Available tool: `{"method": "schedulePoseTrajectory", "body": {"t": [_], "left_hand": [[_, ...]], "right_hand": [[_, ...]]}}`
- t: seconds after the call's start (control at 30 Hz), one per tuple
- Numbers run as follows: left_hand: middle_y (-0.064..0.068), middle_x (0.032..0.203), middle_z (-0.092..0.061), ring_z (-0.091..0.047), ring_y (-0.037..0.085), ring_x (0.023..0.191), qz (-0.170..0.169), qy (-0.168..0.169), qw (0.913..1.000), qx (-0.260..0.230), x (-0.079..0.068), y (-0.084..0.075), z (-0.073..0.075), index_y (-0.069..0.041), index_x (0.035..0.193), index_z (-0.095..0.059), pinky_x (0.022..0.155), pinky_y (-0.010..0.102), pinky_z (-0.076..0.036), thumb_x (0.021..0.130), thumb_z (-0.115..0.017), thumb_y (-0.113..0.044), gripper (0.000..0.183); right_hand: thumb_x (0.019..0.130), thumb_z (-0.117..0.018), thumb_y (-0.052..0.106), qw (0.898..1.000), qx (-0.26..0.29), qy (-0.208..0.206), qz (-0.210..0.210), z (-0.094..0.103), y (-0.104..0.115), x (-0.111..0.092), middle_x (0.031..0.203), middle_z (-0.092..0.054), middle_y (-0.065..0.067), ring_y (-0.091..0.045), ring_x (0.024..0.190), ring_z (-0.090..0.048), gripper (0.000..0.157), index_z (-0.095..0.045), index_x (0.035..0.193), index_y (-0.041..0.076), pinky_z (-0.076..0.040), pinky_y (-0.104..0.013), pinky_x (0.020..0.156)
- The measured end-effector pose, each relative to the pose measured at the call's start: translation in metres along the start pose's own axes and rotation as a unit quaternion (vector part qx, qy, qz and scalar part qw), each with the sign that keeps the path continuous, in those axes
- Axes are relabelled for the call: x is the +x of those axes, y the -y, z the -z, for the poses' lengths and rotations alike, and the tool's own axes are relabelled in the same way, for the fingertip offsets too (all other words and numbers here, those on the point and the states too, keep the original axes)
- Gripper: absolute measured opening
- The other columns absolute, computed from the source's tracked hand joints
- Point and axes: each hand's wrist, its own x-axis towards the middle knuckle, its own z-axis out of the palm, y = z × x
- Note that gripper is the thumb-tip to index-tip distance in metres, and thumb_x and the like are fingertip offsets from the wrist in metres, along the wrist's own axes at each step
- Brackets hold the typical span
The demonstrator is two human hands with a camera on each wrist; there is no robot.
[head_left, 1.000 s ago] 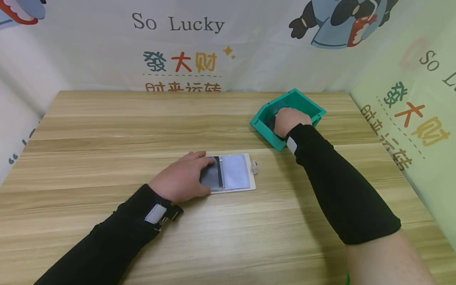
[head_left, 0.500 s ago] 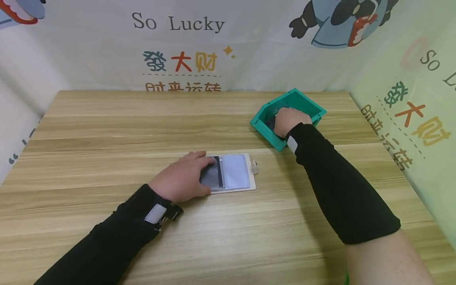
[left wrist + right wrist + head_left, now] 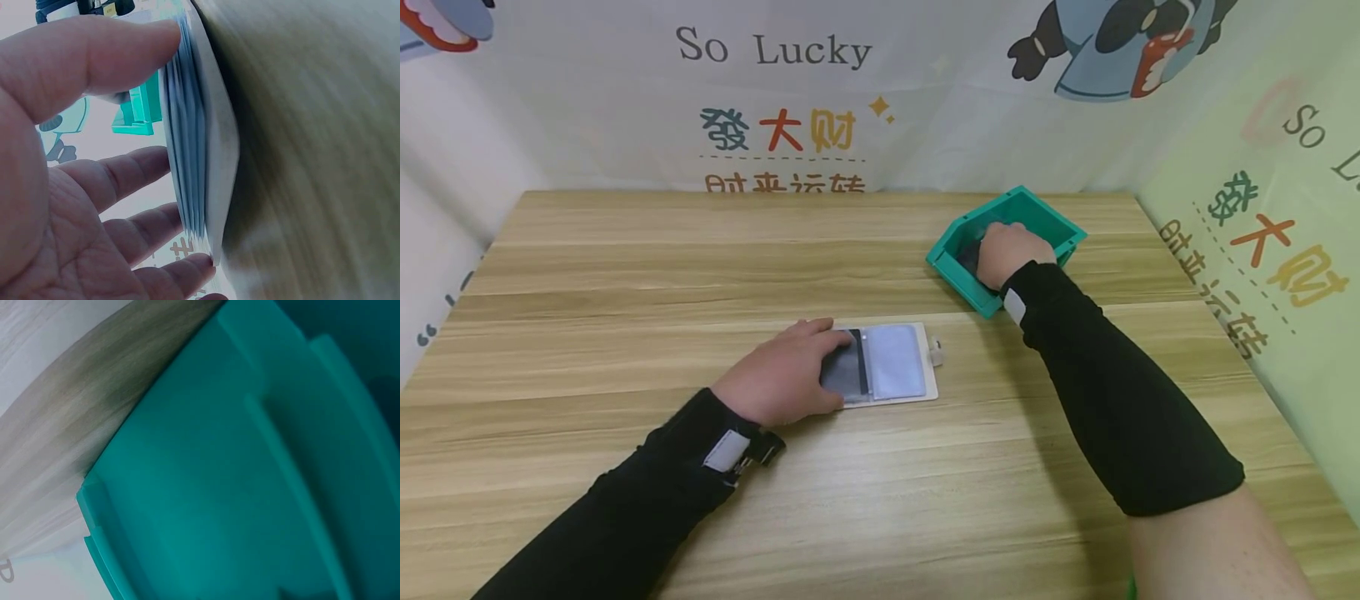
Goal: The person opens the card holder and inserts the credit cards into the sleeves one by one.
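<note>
A small card album [image 3: 897, 363] with clear plastic sleeves lies spread on the table, a dark page at its left and a pale one at its right. My left hand [image 3: 786, 371] rests on its left part, thumb at the near side, fingers stretched toward the far side. In the left wrist view, the thumb touches the stacked sleeves [image 3: 187, 144] and the fingers reach along their other edge. My right hand [image 3: 1011, 254] is down inside a green plastic bin [image 3: 1051, 215]; its fingertips are hidden. Something dark [image 3: 968, 257] shows beside it in the bin.
The wooden table [image 3: 647, 267] runs back to a printed cloth backdrop [image 3: 940, 125]. Another cloth panel [image 3: 1262, 250] stands along the right side. In the right wrist view, the bin's outer wall [image 3: 187, 500] fills most of the picture.
My right hand shifts very slightly inside the bin, with the knuckles a little higher. The left hand and the album stay as they were.
</note>
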Motion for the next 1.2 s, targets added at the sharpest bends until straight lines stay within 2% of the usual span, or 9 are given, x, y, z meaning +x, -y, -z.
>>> {"method": "schedulePoseTrajectory", "body": {"t": [0.17,0.43,0.57,0.77,1.03,1.2], "left_hand": [[0.015,0.145,-0.033,-0.032,0.028,0.124,0.002,0.001,1.0000,-0.001,0.000,-0.001,0.000,-0.013,0.136,-0.049,0.087,0.042,-0.043,0.074,-0.072,-0.032,0.069],[0.016,0.145,-0.032,-0.031,0.029,0.125,0.001,0.004,1.0000,-0.003,0.000,0.000,0.000,-0.013,0.136,-0.048,0.090,0.042,-0.042,0.074,-0.073,-0.032,0.070],[0.016,0.145,-0.032,-0.031,0.029,0.125,0.000,0.005,1.0000,0.000,0.000,0.000,0.000,-0.013,0.136,-0.048,0.091,0.042,-0.042,0.074,-0.073,-0.033,0.069],[0.016,0.145,-0.032,-0.030,0.029,0.126,0.000,0.006,1.0000,0.001,0.000,0.000,0.000,-0.013,0.137,-0.047,0.092,0.043,-0.041,0.074,-0.073,-0.033,0.070],[0.016,0.145,-0.033,-0.029,0.030,0.127,-0.001,0.001,1.0000,0.007,0.000,0.000,-0.001,-0.012,0.136,-0.048,0.094,0.044,-0.040,0.074,-0.073,-0.034,0.070],[0.016,0.145,-0.033,-0.030,0.030,0.127,-0.001,0.000,0.9999,0.010,0.001,0.000,-0.001,-0.012,0.136,-0.048,0.093,0.044,-0.041,0.074,-0.073,-0.034,0.070]], "right_hand": [[0.094,-0.044,0.014,0.999,0.036,-0.014,-0.001,0.001,-0.002,0.000,0.094,-0.060,-0.015,-0.028,0.077,-0.054,0.024,-0.054,0.110,0.000,-0.050,-0.044,0.067],[0.088,-0.056,0.005,0.993,0.108,-0.010,0.046,0.009,-0.010,0.003,0.110,-0.061,-0.018,-0.029,0.093,-0.055,0.027,-0.061,0.114,-0.001,-0.048,-0.043,0.082],[0.088,-0.060,0.007,0.991,0.120,0.002,0.058,0.013,-0.013,0.004,0.110,-0.061,-0.018,-0.029,0.096,-0.053,0.022,-0.062,0.109,-0.001,-0.046,-0.044,0.085],[0.090,-0.059,0.009,0.991,0.122,0.012,0.062,0.017,-0.016,0.002,0.111,-0.061,-0.018,-0.030,0.098,-0.053,0.022,-0.063,0.108,-0.001,-0.045,-0.044,0.086],[0.092,-0.056,0.012,0.990,0.123,-0.027,0.059,0.021,-0.019,-0.002,0.111,-0.063,-0.018,-0.030,0.098,-0.054,0.025,-0.064,0.113,0.000,-0.046,-0.044,0.086],[0.094,-0.052,0.012,0.987,0.143,-0.050,0.045,0.027,-0.020,-0.008,0.113,-0.063,-0.017,-0.028,0.089,-0.058,0.028,-0.063,0.117,0.001,-0.049,-0.043,0.078]]}}
